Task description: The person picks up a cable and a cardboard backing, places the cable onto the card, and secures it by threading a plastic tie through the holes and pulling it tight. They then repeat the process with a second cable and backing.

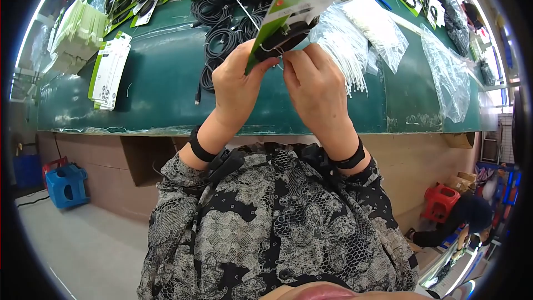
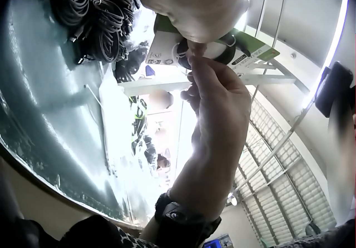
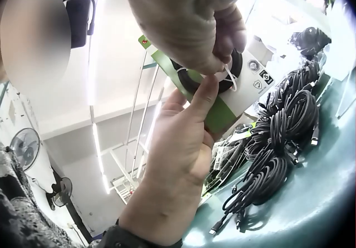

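Note:
Above the table's near part, the left hand (image 1: 236,80) grips a green and white card (image 1: 288,1) by its lower edge, the thumb on its face. A coiled black cable (image 1: 286,38) lies against the card. The right hand (image 1: 319,80) pinches a thin white tie (image 3: 231,78) at the coil with thumb and fingertips. In the right wrist view the tie loops round the black coil (image 3: 189,80), close to the left thumb. The left wrist view shows the right hand (image 2: 214,100) with its fingertips together at the coil.
Coiled black cables (image 1: 219,44) lie behind the hands on the green table (image 1: 166,108). White ties (image 1: 347,44) in bags are at the right, with an empty clear bag (image 1: 449,78) beyond. Cards (image 1: 111,72) stand stacked at the left.

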Available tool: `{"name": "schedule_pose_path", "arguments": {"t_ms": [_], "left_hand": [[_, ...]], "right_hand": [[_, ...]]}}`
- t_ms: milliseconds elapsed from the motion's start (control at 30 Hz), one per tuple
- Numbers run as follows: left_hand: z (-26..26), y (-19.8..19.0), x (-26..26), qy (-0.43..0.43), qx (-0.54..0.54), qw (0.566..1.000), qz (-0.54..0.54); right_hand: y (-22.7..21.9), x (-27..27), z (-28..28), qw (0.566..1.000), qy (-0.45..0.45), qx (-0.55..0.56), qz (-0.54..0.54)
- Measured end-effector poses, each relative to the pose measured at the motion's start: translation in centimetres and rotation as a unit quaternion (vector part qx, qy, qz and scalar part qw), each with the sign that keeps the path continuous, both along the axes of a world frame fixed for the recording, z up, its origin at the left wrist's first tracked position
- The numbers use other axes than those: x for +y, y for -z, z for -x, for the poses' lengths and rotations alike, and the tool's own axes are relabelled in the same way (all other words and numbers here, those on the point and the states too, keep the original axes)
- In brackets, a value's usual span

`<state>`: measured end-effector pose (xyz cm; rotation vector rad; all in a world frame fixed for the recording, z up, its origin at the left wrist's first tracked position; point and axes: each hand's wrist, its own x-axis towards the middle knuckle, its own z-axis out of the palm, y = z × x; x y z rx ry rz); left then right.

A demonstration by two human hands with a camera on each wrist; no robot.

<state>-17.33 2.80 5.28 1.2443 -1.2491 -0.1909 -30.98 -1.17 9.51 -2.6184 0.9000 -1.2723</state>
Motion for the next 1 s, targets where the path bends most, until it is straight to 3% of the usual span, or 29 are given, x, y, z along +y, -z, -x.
{"name": "schedule_pose_path", "arguments": {"t_ms": [300, 400, 533, 1000], "left_hand": [[0.0, 0.25, -0.16, -0.008, -0.077, 0.993, 0.09], [0.04, 0.04, 0.53, 0.002, 0.042, 0.999, -0.025], [-0.27, 0.75, 0.09, 0.047, 0.157, 0.986, -0.017], [-0.26, 0.98, -0.16, 0.107, 0.245, 0.963, -0.025]], "right_hand": [[-0.1, 0.03, -0.39, 1.0, 0.012, -0.014, -0.014], [-0.12, 0.02, -0.35, 0.999, 0.011, -0.029, -0.016], [0.03, -0.37, -0.28, 0.999, 0.006, -0.042, -0.011], [-0.52, -0.28, -0.05, 1.0, 0.016, 0.006, -0.002]]}}
